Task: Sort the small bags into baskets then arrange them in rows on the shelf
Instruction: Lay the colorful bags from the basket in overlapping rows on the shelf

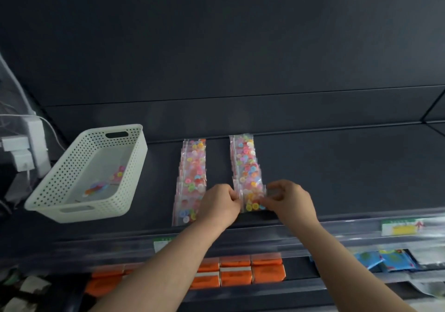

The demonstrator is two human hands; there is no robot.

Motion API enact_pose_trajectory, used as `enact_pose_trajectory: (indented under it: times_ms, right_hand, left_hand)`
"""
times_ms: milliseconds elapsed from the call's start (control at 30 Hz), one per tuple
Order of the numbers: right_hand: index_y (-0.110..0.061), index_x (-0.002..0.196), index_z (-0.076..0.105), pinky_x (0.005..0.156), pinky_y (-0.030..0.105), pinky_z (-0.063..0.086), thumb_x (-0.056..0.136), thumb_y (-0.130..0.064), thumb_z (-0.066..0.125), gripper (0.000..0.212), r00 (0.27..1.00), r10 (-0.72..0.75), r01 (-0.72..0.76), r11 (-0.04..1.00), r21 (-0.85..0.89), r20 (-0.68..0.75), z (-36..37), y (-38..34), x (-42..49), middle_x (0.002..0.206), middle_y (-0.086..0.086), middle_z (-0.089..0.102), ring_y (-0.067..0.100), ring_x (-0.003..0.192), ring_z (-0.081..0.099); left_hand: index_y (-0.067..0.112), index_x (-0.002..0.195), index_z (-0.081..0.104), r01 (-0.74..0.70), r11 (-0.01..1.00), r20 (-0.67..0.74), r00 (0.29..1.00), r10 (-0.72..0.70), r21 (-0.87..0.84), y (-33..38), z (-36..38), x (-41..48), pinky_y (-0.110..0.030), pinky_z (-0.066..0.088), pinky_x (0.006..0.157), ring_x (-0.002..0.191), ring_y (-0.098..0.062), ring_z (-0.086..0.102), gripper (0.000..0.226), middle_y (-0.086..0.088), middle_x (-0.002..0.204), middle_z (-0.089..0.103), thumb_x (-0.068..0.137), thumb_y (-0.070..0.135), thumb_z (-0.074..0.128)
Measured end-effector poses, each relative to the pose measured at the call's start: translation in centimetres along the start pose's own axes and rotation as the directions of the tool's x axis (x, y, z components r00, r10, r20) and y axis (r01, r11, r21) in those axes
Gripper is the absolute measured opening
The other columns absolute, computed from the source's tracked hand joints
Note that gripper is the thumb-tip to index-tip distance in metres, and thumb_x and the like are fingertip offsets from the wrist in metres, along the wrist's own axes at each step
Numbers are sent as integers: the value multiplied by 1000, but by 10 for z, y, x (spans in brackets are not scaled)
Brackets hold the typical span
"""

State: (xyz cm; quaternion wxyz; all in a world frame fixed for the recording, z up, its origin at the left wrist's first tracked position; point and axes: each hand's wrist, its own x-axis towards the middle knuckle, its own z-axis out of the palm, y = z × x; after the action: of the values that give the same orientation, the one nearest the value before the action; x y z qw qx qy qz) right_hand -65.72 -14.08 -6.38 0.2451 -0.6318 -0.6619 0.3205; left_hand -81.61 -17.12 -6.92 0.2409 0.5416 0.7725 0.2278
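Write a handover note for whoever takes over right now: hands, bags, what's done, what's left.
Left hand and right hand: both pinch the front bag of the right row, one at each side edge.
Shelf: left row and right row both run front to back.
Basket: on the shelf at left, a few loose bags inside.
Done: two rows mostly built.
Left: set this bag down, then probably add the basket's bags to the rows.

Dark back panel (216, 46), light seemingly dim
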Motion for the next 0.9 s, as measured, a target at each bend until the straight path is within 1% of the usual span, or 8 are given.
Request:
enact_pose_trajectory:
  times_ms: [133, 267, 333, 400, 567, 733, 800, 900]
  right_hand:
    - [-21, 113, 60, 60, 21, 45, 75, -35, 78, 44, 999, 6, -6, 1000, -12, -41, 9, 6, 3, 76, -14, 61, 4, 71, 59]
    - [-20, 114, 57, 59, 18, 43, 77, -31, 77, 43, 997, -37, 36, 999, -17, -62, 14, 7, 6, 81, -14, 62, 3, 72, 58]
    - [-21, 114, 58, 58, 13, 42, 79, -29, 75, 40, 998, -46, 46, 999, -11, -49, 15, 6, 7, 84, -15, 60, 0, 72, 57]
    - [-22, 112, 59, 56, 11, 40, 81, -30, 74, 35, 998, -53, 52, 998, -20, -38, 16, 5, 8, 82, -17, 58, -3, 71, 55]
    - [-22, 114, 59, 64, 16, 44, 84, -30, 70, 33, 997, -63, 60, 995, -75, -46, 19, 3, 10, 87, -15, 60, 3, 76, 58]
    - [-23, 115, 60, 72, 24, 51, 84, -30, 69, 33, 996, -67, 59, 992, -115, -62, 17, 1, 10, 100, -8, 66, 9, 85, 61]
    - [-23, 118, 60, 74, 27, 52, 85, -28, 67, 33, 989, -109, 92, 981, -168, -95, 14, -7, 10, 107, -6, 65, 12, 90, 62]
    - [-28, 120, 59, 71, 28, 52, 89, -27, 62, 31, 972, -216, 182, 944, -277, -96, 14, -29, 12, 113, -8, 63, 12, 93, 62]
  left_hand:
    - [21, 94, 61, 2, 999, -24, 1000, -1, 36, 1, 5, 3, -30, 55, 70, 83, -11, 63, 9, 7, 93, 67, 91, 28, 65]
    - [18, 102, 56, 9, 996, -64, 998, -3, 84, 2, 6, 4, -27, 49, 62, 82, -14, 62, 20, 4, 95, 64, 90, 31, 66]
    - [16, 105, 55, 7, 996, -68, 998, 0, 93, 2, 6, 5, -28, 51, 64, 83, -16, 62, 21, 1, 99, 65, 91, 29, 64]
    - [15, 107, 57, -6, 995, -44, 999, 11, 96, 2, 4, 7, -30, 52, 68, 86, -17, 63, 21, 0, 102, 65, 92, 29, 63]
    - [17, 108, 59, -17, 997, -22, 1000, 19, 78, 3, 4, 12, -33, 54, 72, 89, -19, 63, 18, 0, 105, 64, 94, 27, 61]
    - [16, 108, 58, -2, 1000, 22, 1000, 2, -6, 0, 2, 16, -41, 59, 71, 79, -21, 67, 22, -1, 95, 67, 92, 32, 63]
    - [16, 109, 55, -3, 999, 25, 1000, 4, -36, 0, -5, 18, -42, 60, 72, 80, -22, 67, 25, -2, 96, 67, 92, 32, 64]
    - [16, 114, 56, -24, 997, -18, 1000, 23, -78, 2, -26, 22, -41, 59, 77, 89, -22, 67, 25, -3, 102, 66, 93, 27, 62]
